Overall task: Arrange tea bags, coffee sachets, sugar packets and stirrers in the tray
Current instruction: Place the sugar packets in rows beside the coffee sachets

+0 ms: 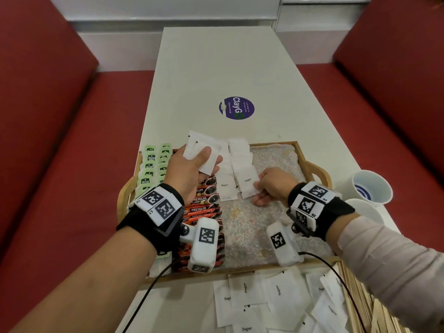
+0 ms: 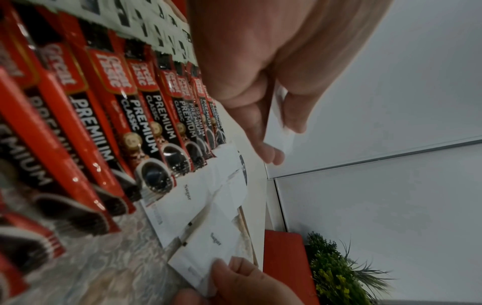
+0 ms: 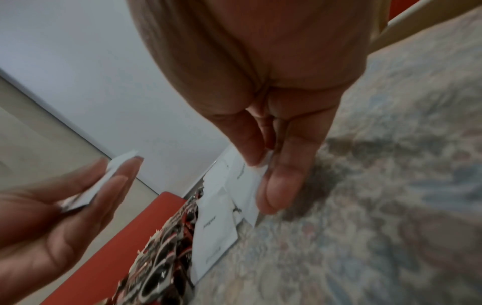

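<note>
Wooden tray (image 1: pixel 303 150) with matt floral cloth liner (image 1: pixel 254 227); glossy foil coffee sachets (image 2: pixel 146 128); matt white paper sugar packets (image 1: pixel 247 181); smooth matt white surface (image 1: pixel 216 68); paper cups (image 1: pixel 372 186).

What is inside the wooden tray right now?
The wooden tray holds green tea bags, red coffee sachets and white sugar packets in rows on a patterned liner. The left hand covers part of the sachet row; stirrers aren't visible inside.
</note>
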A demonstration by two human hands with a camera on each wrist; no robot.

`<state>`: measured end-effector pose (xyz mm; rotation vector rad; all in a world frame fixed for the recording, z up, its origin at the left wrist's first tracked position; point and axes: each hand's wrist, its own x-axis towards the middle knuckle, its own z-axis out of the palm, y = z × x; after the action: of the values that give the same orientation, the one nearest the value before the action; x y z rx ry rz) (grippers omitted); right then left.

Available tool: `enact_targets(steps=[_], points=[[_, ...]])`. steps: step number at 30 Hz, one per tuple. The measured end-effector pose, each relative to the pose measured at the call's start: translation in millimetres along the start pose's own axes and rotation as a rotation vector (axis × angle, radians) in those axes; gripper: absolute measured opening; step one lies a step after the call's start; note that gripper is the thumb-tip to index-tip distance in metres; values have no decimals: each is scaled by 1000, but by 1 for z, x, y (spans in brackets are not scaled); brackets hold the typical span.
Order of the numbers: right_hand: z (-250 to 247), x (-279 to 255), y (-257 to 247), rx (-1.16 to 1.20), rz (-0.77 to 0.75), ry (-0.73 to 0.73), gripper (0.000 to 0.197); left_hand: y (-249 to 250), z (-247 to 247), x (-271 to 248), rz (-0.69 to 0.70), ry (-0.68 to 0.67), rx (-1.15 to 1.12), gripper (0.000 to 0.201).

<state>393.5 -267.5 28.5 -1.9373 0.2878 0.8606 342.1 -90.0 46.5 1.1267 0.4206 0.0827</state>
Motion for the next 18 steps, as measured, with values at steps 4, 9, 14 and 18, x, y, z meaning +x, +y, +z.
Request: enact_targets(steps=[4, 9, 14, 18], points=[[9, 4, -1, -104, 90, 11, 14, 1, 0, -2, -11, 12, -18, 8], [12, 5, 0, -182, 84, 25, 25, 3, -1, -2, -56, 28, -77, 18], [13, 8, -2, -717, -45, 128, 29, 3, -1, -4, -97, 0, -133, 19], [10, 7, -1, -884, -67, 149, 28, 1, -1, -5, -62, -10, -72, 20]])
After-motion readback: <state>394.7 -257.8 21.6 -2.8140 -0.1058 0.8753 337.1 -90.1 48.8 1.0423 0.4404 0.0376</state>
